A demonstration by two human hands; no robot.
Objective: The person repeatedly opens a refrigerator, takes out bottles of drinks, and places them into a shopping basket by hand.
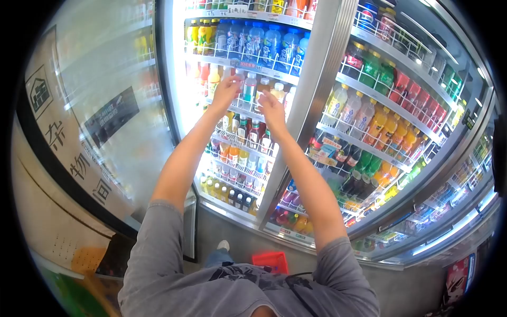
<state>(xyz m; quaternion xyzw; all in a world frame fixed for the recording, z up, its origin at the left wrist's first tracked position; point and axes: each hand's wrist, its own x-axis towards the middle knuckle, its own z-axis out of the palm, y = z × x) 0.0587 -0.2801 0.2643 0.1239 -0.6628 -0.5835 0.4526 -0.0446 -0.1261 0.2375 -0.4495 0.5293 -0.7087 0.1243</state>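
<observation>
Both my arms reach into the lit drinks fridge, at the shelf below the blue bottles [272, 43]. My left hand [226, 92] is beside a bottle with a pale cap; its fingers point inward, and whether they grip anything is unclear. My right hand [272, 110] is at the shelf's front, with its fingers apart and nothing visible in it. Between the hands stands a clear bottle with a white cap and green label [249, 89]. A yellow-orange bottle [213, 80] is left of my left hand, and pale-capped bottles [278, 91] are behind my right hand.
The glass door [113, 113] stands open at the left. A metal door frame [322, 68] separates this section from closed glass doors with bottles and cans at the right. Lower shelves hold more bottles [232, 153]. A red basket [271, 260] is on the floor near my feet.
</observation>
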